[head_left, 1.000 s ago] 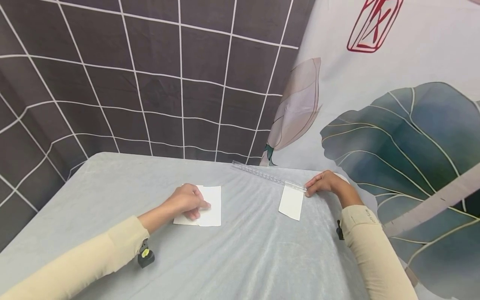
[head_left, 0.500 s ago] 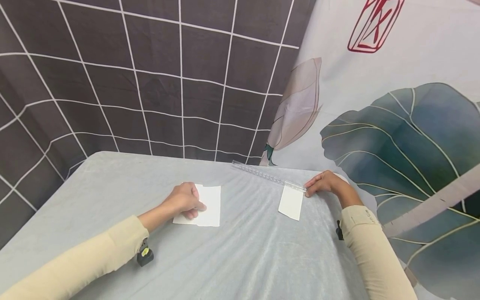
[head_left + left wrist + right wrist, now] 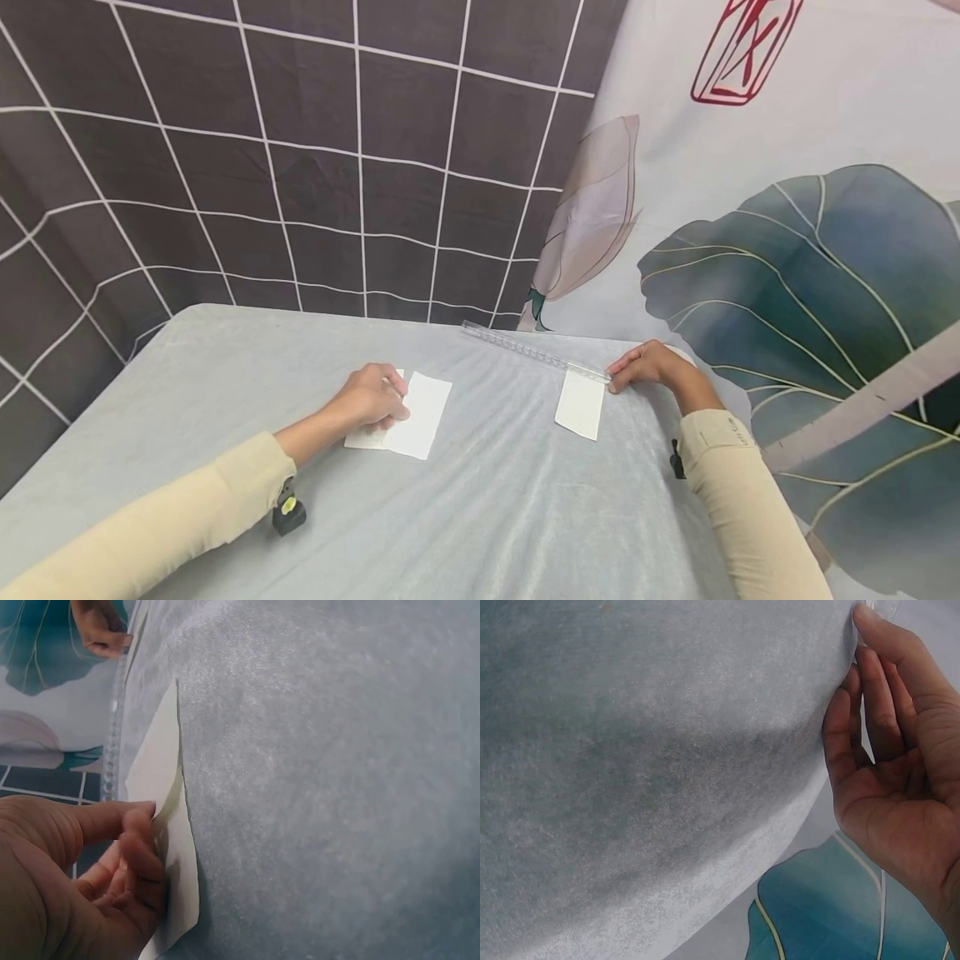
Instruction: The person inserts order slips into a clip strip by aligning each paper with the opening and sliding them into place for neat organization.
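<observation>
On the pale grey table cover, two white paper pieces lie by my left hand [image 3: 372,395]. Its thumb and fingertips pinch the near edge of one paper piece [image 3: 428,421], slightly raised and turned askew in the head view. The other paper piece [image 3: 365,440] lies partly hidden beneath that hand. In the left wrist view the pinched paper [image 3: 159,754] shows a lifted edge. A clear ruler [image 3: 525,347] lies slantwise near the far edge, its right end pinched by my right hand [image 3: 648,367]. A third white paper piece [image 3: 580,404] sits against the ruler's right part.
The covered table [image 3: 510,517] has a far edge [image 3: 315,313] beside a dark gridded cloth [image 3: 300,167]. A hanging with painted leaves [image 3: 795,267] stands close behind the right arm. Small black wrist devices hang at both cuffs.
The right-hand paper by my left hand has turned and slid slightly right, parting from the piece under it. My left fingers have drawn in a little. The right hand and ruler stay put.
</observation>
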### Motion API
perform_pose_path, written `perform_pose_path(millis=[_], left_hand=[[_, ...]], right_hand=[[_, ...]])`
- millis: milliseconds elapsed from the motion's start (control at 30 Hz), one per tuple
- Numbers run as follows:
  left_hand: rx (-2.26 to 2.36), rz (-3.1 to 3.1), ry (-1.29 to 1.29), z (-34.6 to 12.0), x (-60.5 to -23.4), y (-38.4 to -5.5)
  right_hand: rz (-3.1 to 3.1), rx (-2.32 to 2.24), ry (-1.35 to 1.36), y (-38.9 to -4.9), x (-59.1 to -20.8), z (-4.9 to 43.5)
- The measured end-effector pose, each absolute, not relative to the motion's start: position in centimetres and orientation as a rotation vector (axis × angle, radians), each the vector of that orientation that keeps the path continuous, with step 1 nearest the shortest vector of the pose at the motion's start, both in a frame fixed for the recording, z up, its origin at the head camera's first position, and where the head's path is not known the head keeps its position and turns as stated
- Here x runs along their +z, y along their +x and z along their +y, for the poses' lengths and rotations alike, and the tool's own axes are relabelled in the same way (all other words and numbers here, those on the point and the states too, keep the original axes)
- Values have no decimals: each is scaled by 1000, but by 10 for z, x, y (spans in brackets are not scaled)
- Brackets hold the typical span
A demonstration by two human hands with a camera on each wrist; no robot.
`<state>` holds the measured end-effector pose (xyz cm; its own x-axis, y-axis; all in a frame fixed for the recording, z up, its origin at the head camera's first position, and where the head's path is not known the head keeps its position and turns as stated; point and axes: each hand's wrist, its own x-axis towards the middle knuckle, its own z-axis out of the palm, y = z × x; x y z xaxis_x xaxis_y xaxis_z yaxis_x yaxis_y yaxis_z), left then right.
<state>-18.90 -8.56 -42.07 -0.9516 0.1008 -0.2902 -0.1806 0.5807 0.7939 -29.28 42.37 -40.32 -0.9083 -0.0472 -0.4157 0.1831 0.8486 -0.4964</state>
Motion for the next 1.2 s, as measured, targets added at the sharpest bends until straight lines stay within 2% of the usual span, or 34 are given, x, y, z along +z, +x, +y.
perform_pose_path(millis=[233, 567, 1200], left_hand=[[1350, 2440, -122, -98, -481, -233], [1500, 2382, -31, -87, -424, -198], [1713, 2302, -45, -87, -425, -207]], right_hand=[[2602, -753, 114, -295, -402, 421], [2608, -773, 118, -295, -400, 420], [2587, -774, 141, -293, -403, 424]])
